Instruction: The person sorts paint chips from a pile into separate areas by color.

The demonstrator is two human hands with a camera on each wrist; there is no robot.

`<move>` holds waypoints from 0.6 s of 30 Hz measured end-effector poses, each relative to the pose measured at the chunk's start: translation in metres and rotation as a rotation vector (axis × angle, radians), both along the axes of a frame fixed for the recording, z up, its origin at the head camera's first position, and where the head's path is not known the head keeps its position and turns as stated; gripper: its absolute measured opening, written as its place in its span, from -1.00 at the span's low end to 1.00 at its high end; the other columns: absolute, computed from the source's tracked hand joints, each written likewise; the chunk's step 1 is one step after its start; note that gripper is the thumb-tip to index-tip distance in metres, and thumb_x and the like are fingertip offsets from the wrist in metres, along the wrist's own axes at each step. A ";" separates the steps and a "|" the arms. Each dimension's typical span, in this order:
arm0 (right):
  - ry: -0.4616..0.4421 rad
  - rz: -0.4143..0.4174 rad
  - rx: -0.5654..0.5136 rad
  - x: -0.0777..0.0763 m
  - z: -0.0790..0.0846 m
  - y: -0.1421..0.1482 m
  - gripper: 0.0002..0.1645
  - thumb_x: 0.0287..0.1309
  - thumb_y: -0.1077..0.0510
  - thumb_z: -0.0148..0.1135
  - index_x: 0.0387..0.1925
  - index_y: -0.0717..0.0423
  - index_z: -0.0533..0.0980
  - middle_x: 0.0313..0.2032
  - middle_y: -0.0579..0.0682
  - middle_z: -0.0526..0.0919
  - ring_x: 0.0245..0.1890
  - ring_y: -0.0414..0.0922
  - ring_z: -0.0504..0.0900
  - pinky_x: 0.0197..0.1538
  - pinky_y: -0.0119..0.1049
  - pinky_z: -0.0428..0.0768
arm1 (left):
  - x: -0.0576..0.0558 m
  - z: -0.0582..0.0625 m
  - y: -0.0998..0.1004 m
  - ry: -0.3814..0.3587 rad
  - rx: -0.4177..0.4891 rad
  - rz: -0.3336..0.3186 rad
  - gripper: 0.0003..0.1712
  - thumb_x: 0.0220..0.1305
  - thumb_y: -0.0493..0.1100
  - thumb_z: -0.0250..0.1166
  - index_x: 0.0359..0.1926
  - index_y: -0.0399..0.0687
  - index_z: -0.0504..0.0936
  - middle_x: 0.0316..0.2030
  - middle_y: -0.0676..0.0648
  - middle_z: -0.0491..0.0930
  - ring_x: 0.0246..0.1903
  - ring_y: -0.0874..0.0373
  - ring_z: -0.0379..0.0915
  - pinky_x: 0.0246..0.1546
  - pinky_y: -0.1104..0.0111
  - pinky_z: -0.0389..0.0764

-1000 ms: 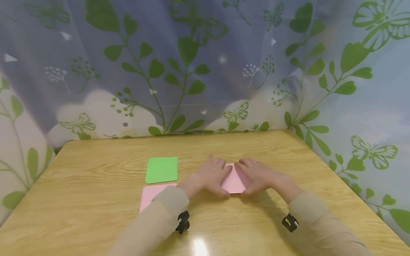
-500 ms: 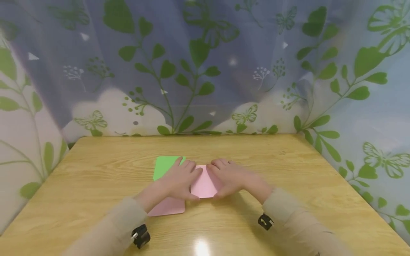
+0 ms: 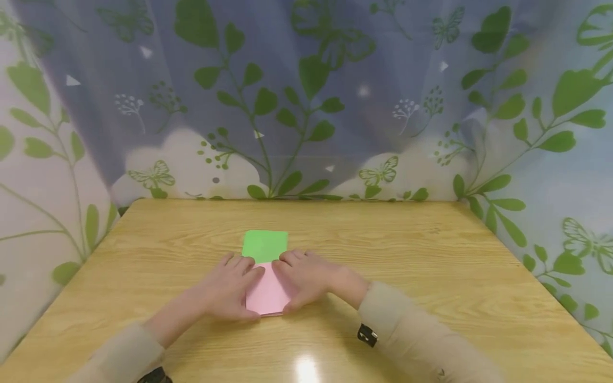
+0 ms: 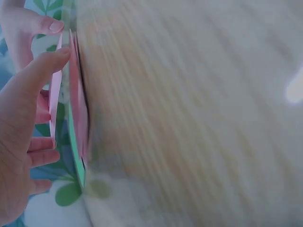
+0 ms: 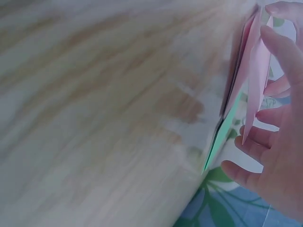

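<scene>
Between my two hands is a square pink sheet of paper (image 3: 270, 292), held by its side edges. My left hand (image 3: 229, 290) pinches the left edge, with the thumb at the near corner and the fingers farther back. The right hand (image 3: 308, 279) grips the opposite edge the same way. In the left wrist view a gap shows between the held sheet (image 4: 55, 94) and another pink piece (image 4: 78, 99) lying on the table; from the head this lower piece is mostly hidden. Just beyond, a green square (image 3: 265, 243) with rounded corners lies flat, its near edge covered.
The wood-grain table (image 3: 407, 239) extends around the papers on all sides. A patterned curtain (image 3: 330, 133) with leaves and butterflies hangs behind the table's far edge and along both sides. Light glares off the near tabletop.
Both hands have carried the pink sheet leftward across the table, from right of the green square to over the other pink piece in front of it. The head view has shifted slightly.
</scene>
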State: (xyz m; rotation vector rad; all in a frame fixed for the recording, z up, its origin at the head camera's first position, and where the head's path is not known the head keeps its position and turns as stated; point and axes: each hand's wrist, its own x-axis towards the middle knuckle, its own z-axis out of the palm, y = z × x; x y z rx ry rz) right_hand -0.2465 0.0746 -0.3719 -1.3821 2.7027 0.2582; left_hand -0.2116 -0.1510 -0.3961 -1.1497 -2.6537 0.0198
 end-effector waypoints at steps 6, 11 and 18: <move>0.001 0.005 0.030 0.002 -0.005 -0.010 0.18 -0.19 -0.54 0.14 0.33 0.07 0.13 0.19 -0.01 0.29 0.17 -0.10 0.26 0.08 -0.12 0.39 | 0.002 -0.007 -0.007 -0.009 0.001 -0.008 -0.12 -0.19 0.41 0.24 0.05 -0.08 0.43 -0.15 -0.07 0.36 -0.12 0.02 0.31 -0.06 0.04 0.37; 0.005 -0.002 0.042 0.005 -0.007 -0.013 0.15 -0.20 -0.52 0.17 0.31 0.06 0.15 0.16 -0.03 0.31 0.13 -0.12 0.28 0.06 -0.14 0.40 | 0.002 -0.010 -0.009 -0.023 -0.001 -0.017 -0.11 -0.17 0.41 0.24 0.08 -0.08 0.42 -0.10 -0.11 0.39 -0.10 0.01 0.31 -0.07 0.05 0.37; 0.003 -0.005 0.055 0.002 -0.014 -0.015 0.18 -0.21 -0.56 0.13 0.32 0.05 0.14 0.17 -0.04 0.30 0.14 -0.13 0.27 0.07 -0.15 0.39 | 0.002 -0.007 -0.011 -0.089 -0.015 -0.015 -0.11 -0.12 0.41 0.22 0.12 -0.09 0.42 -0.05 -0.14 0.40 -0.04 -0.04 0.33 -0.04 -0.05 0.36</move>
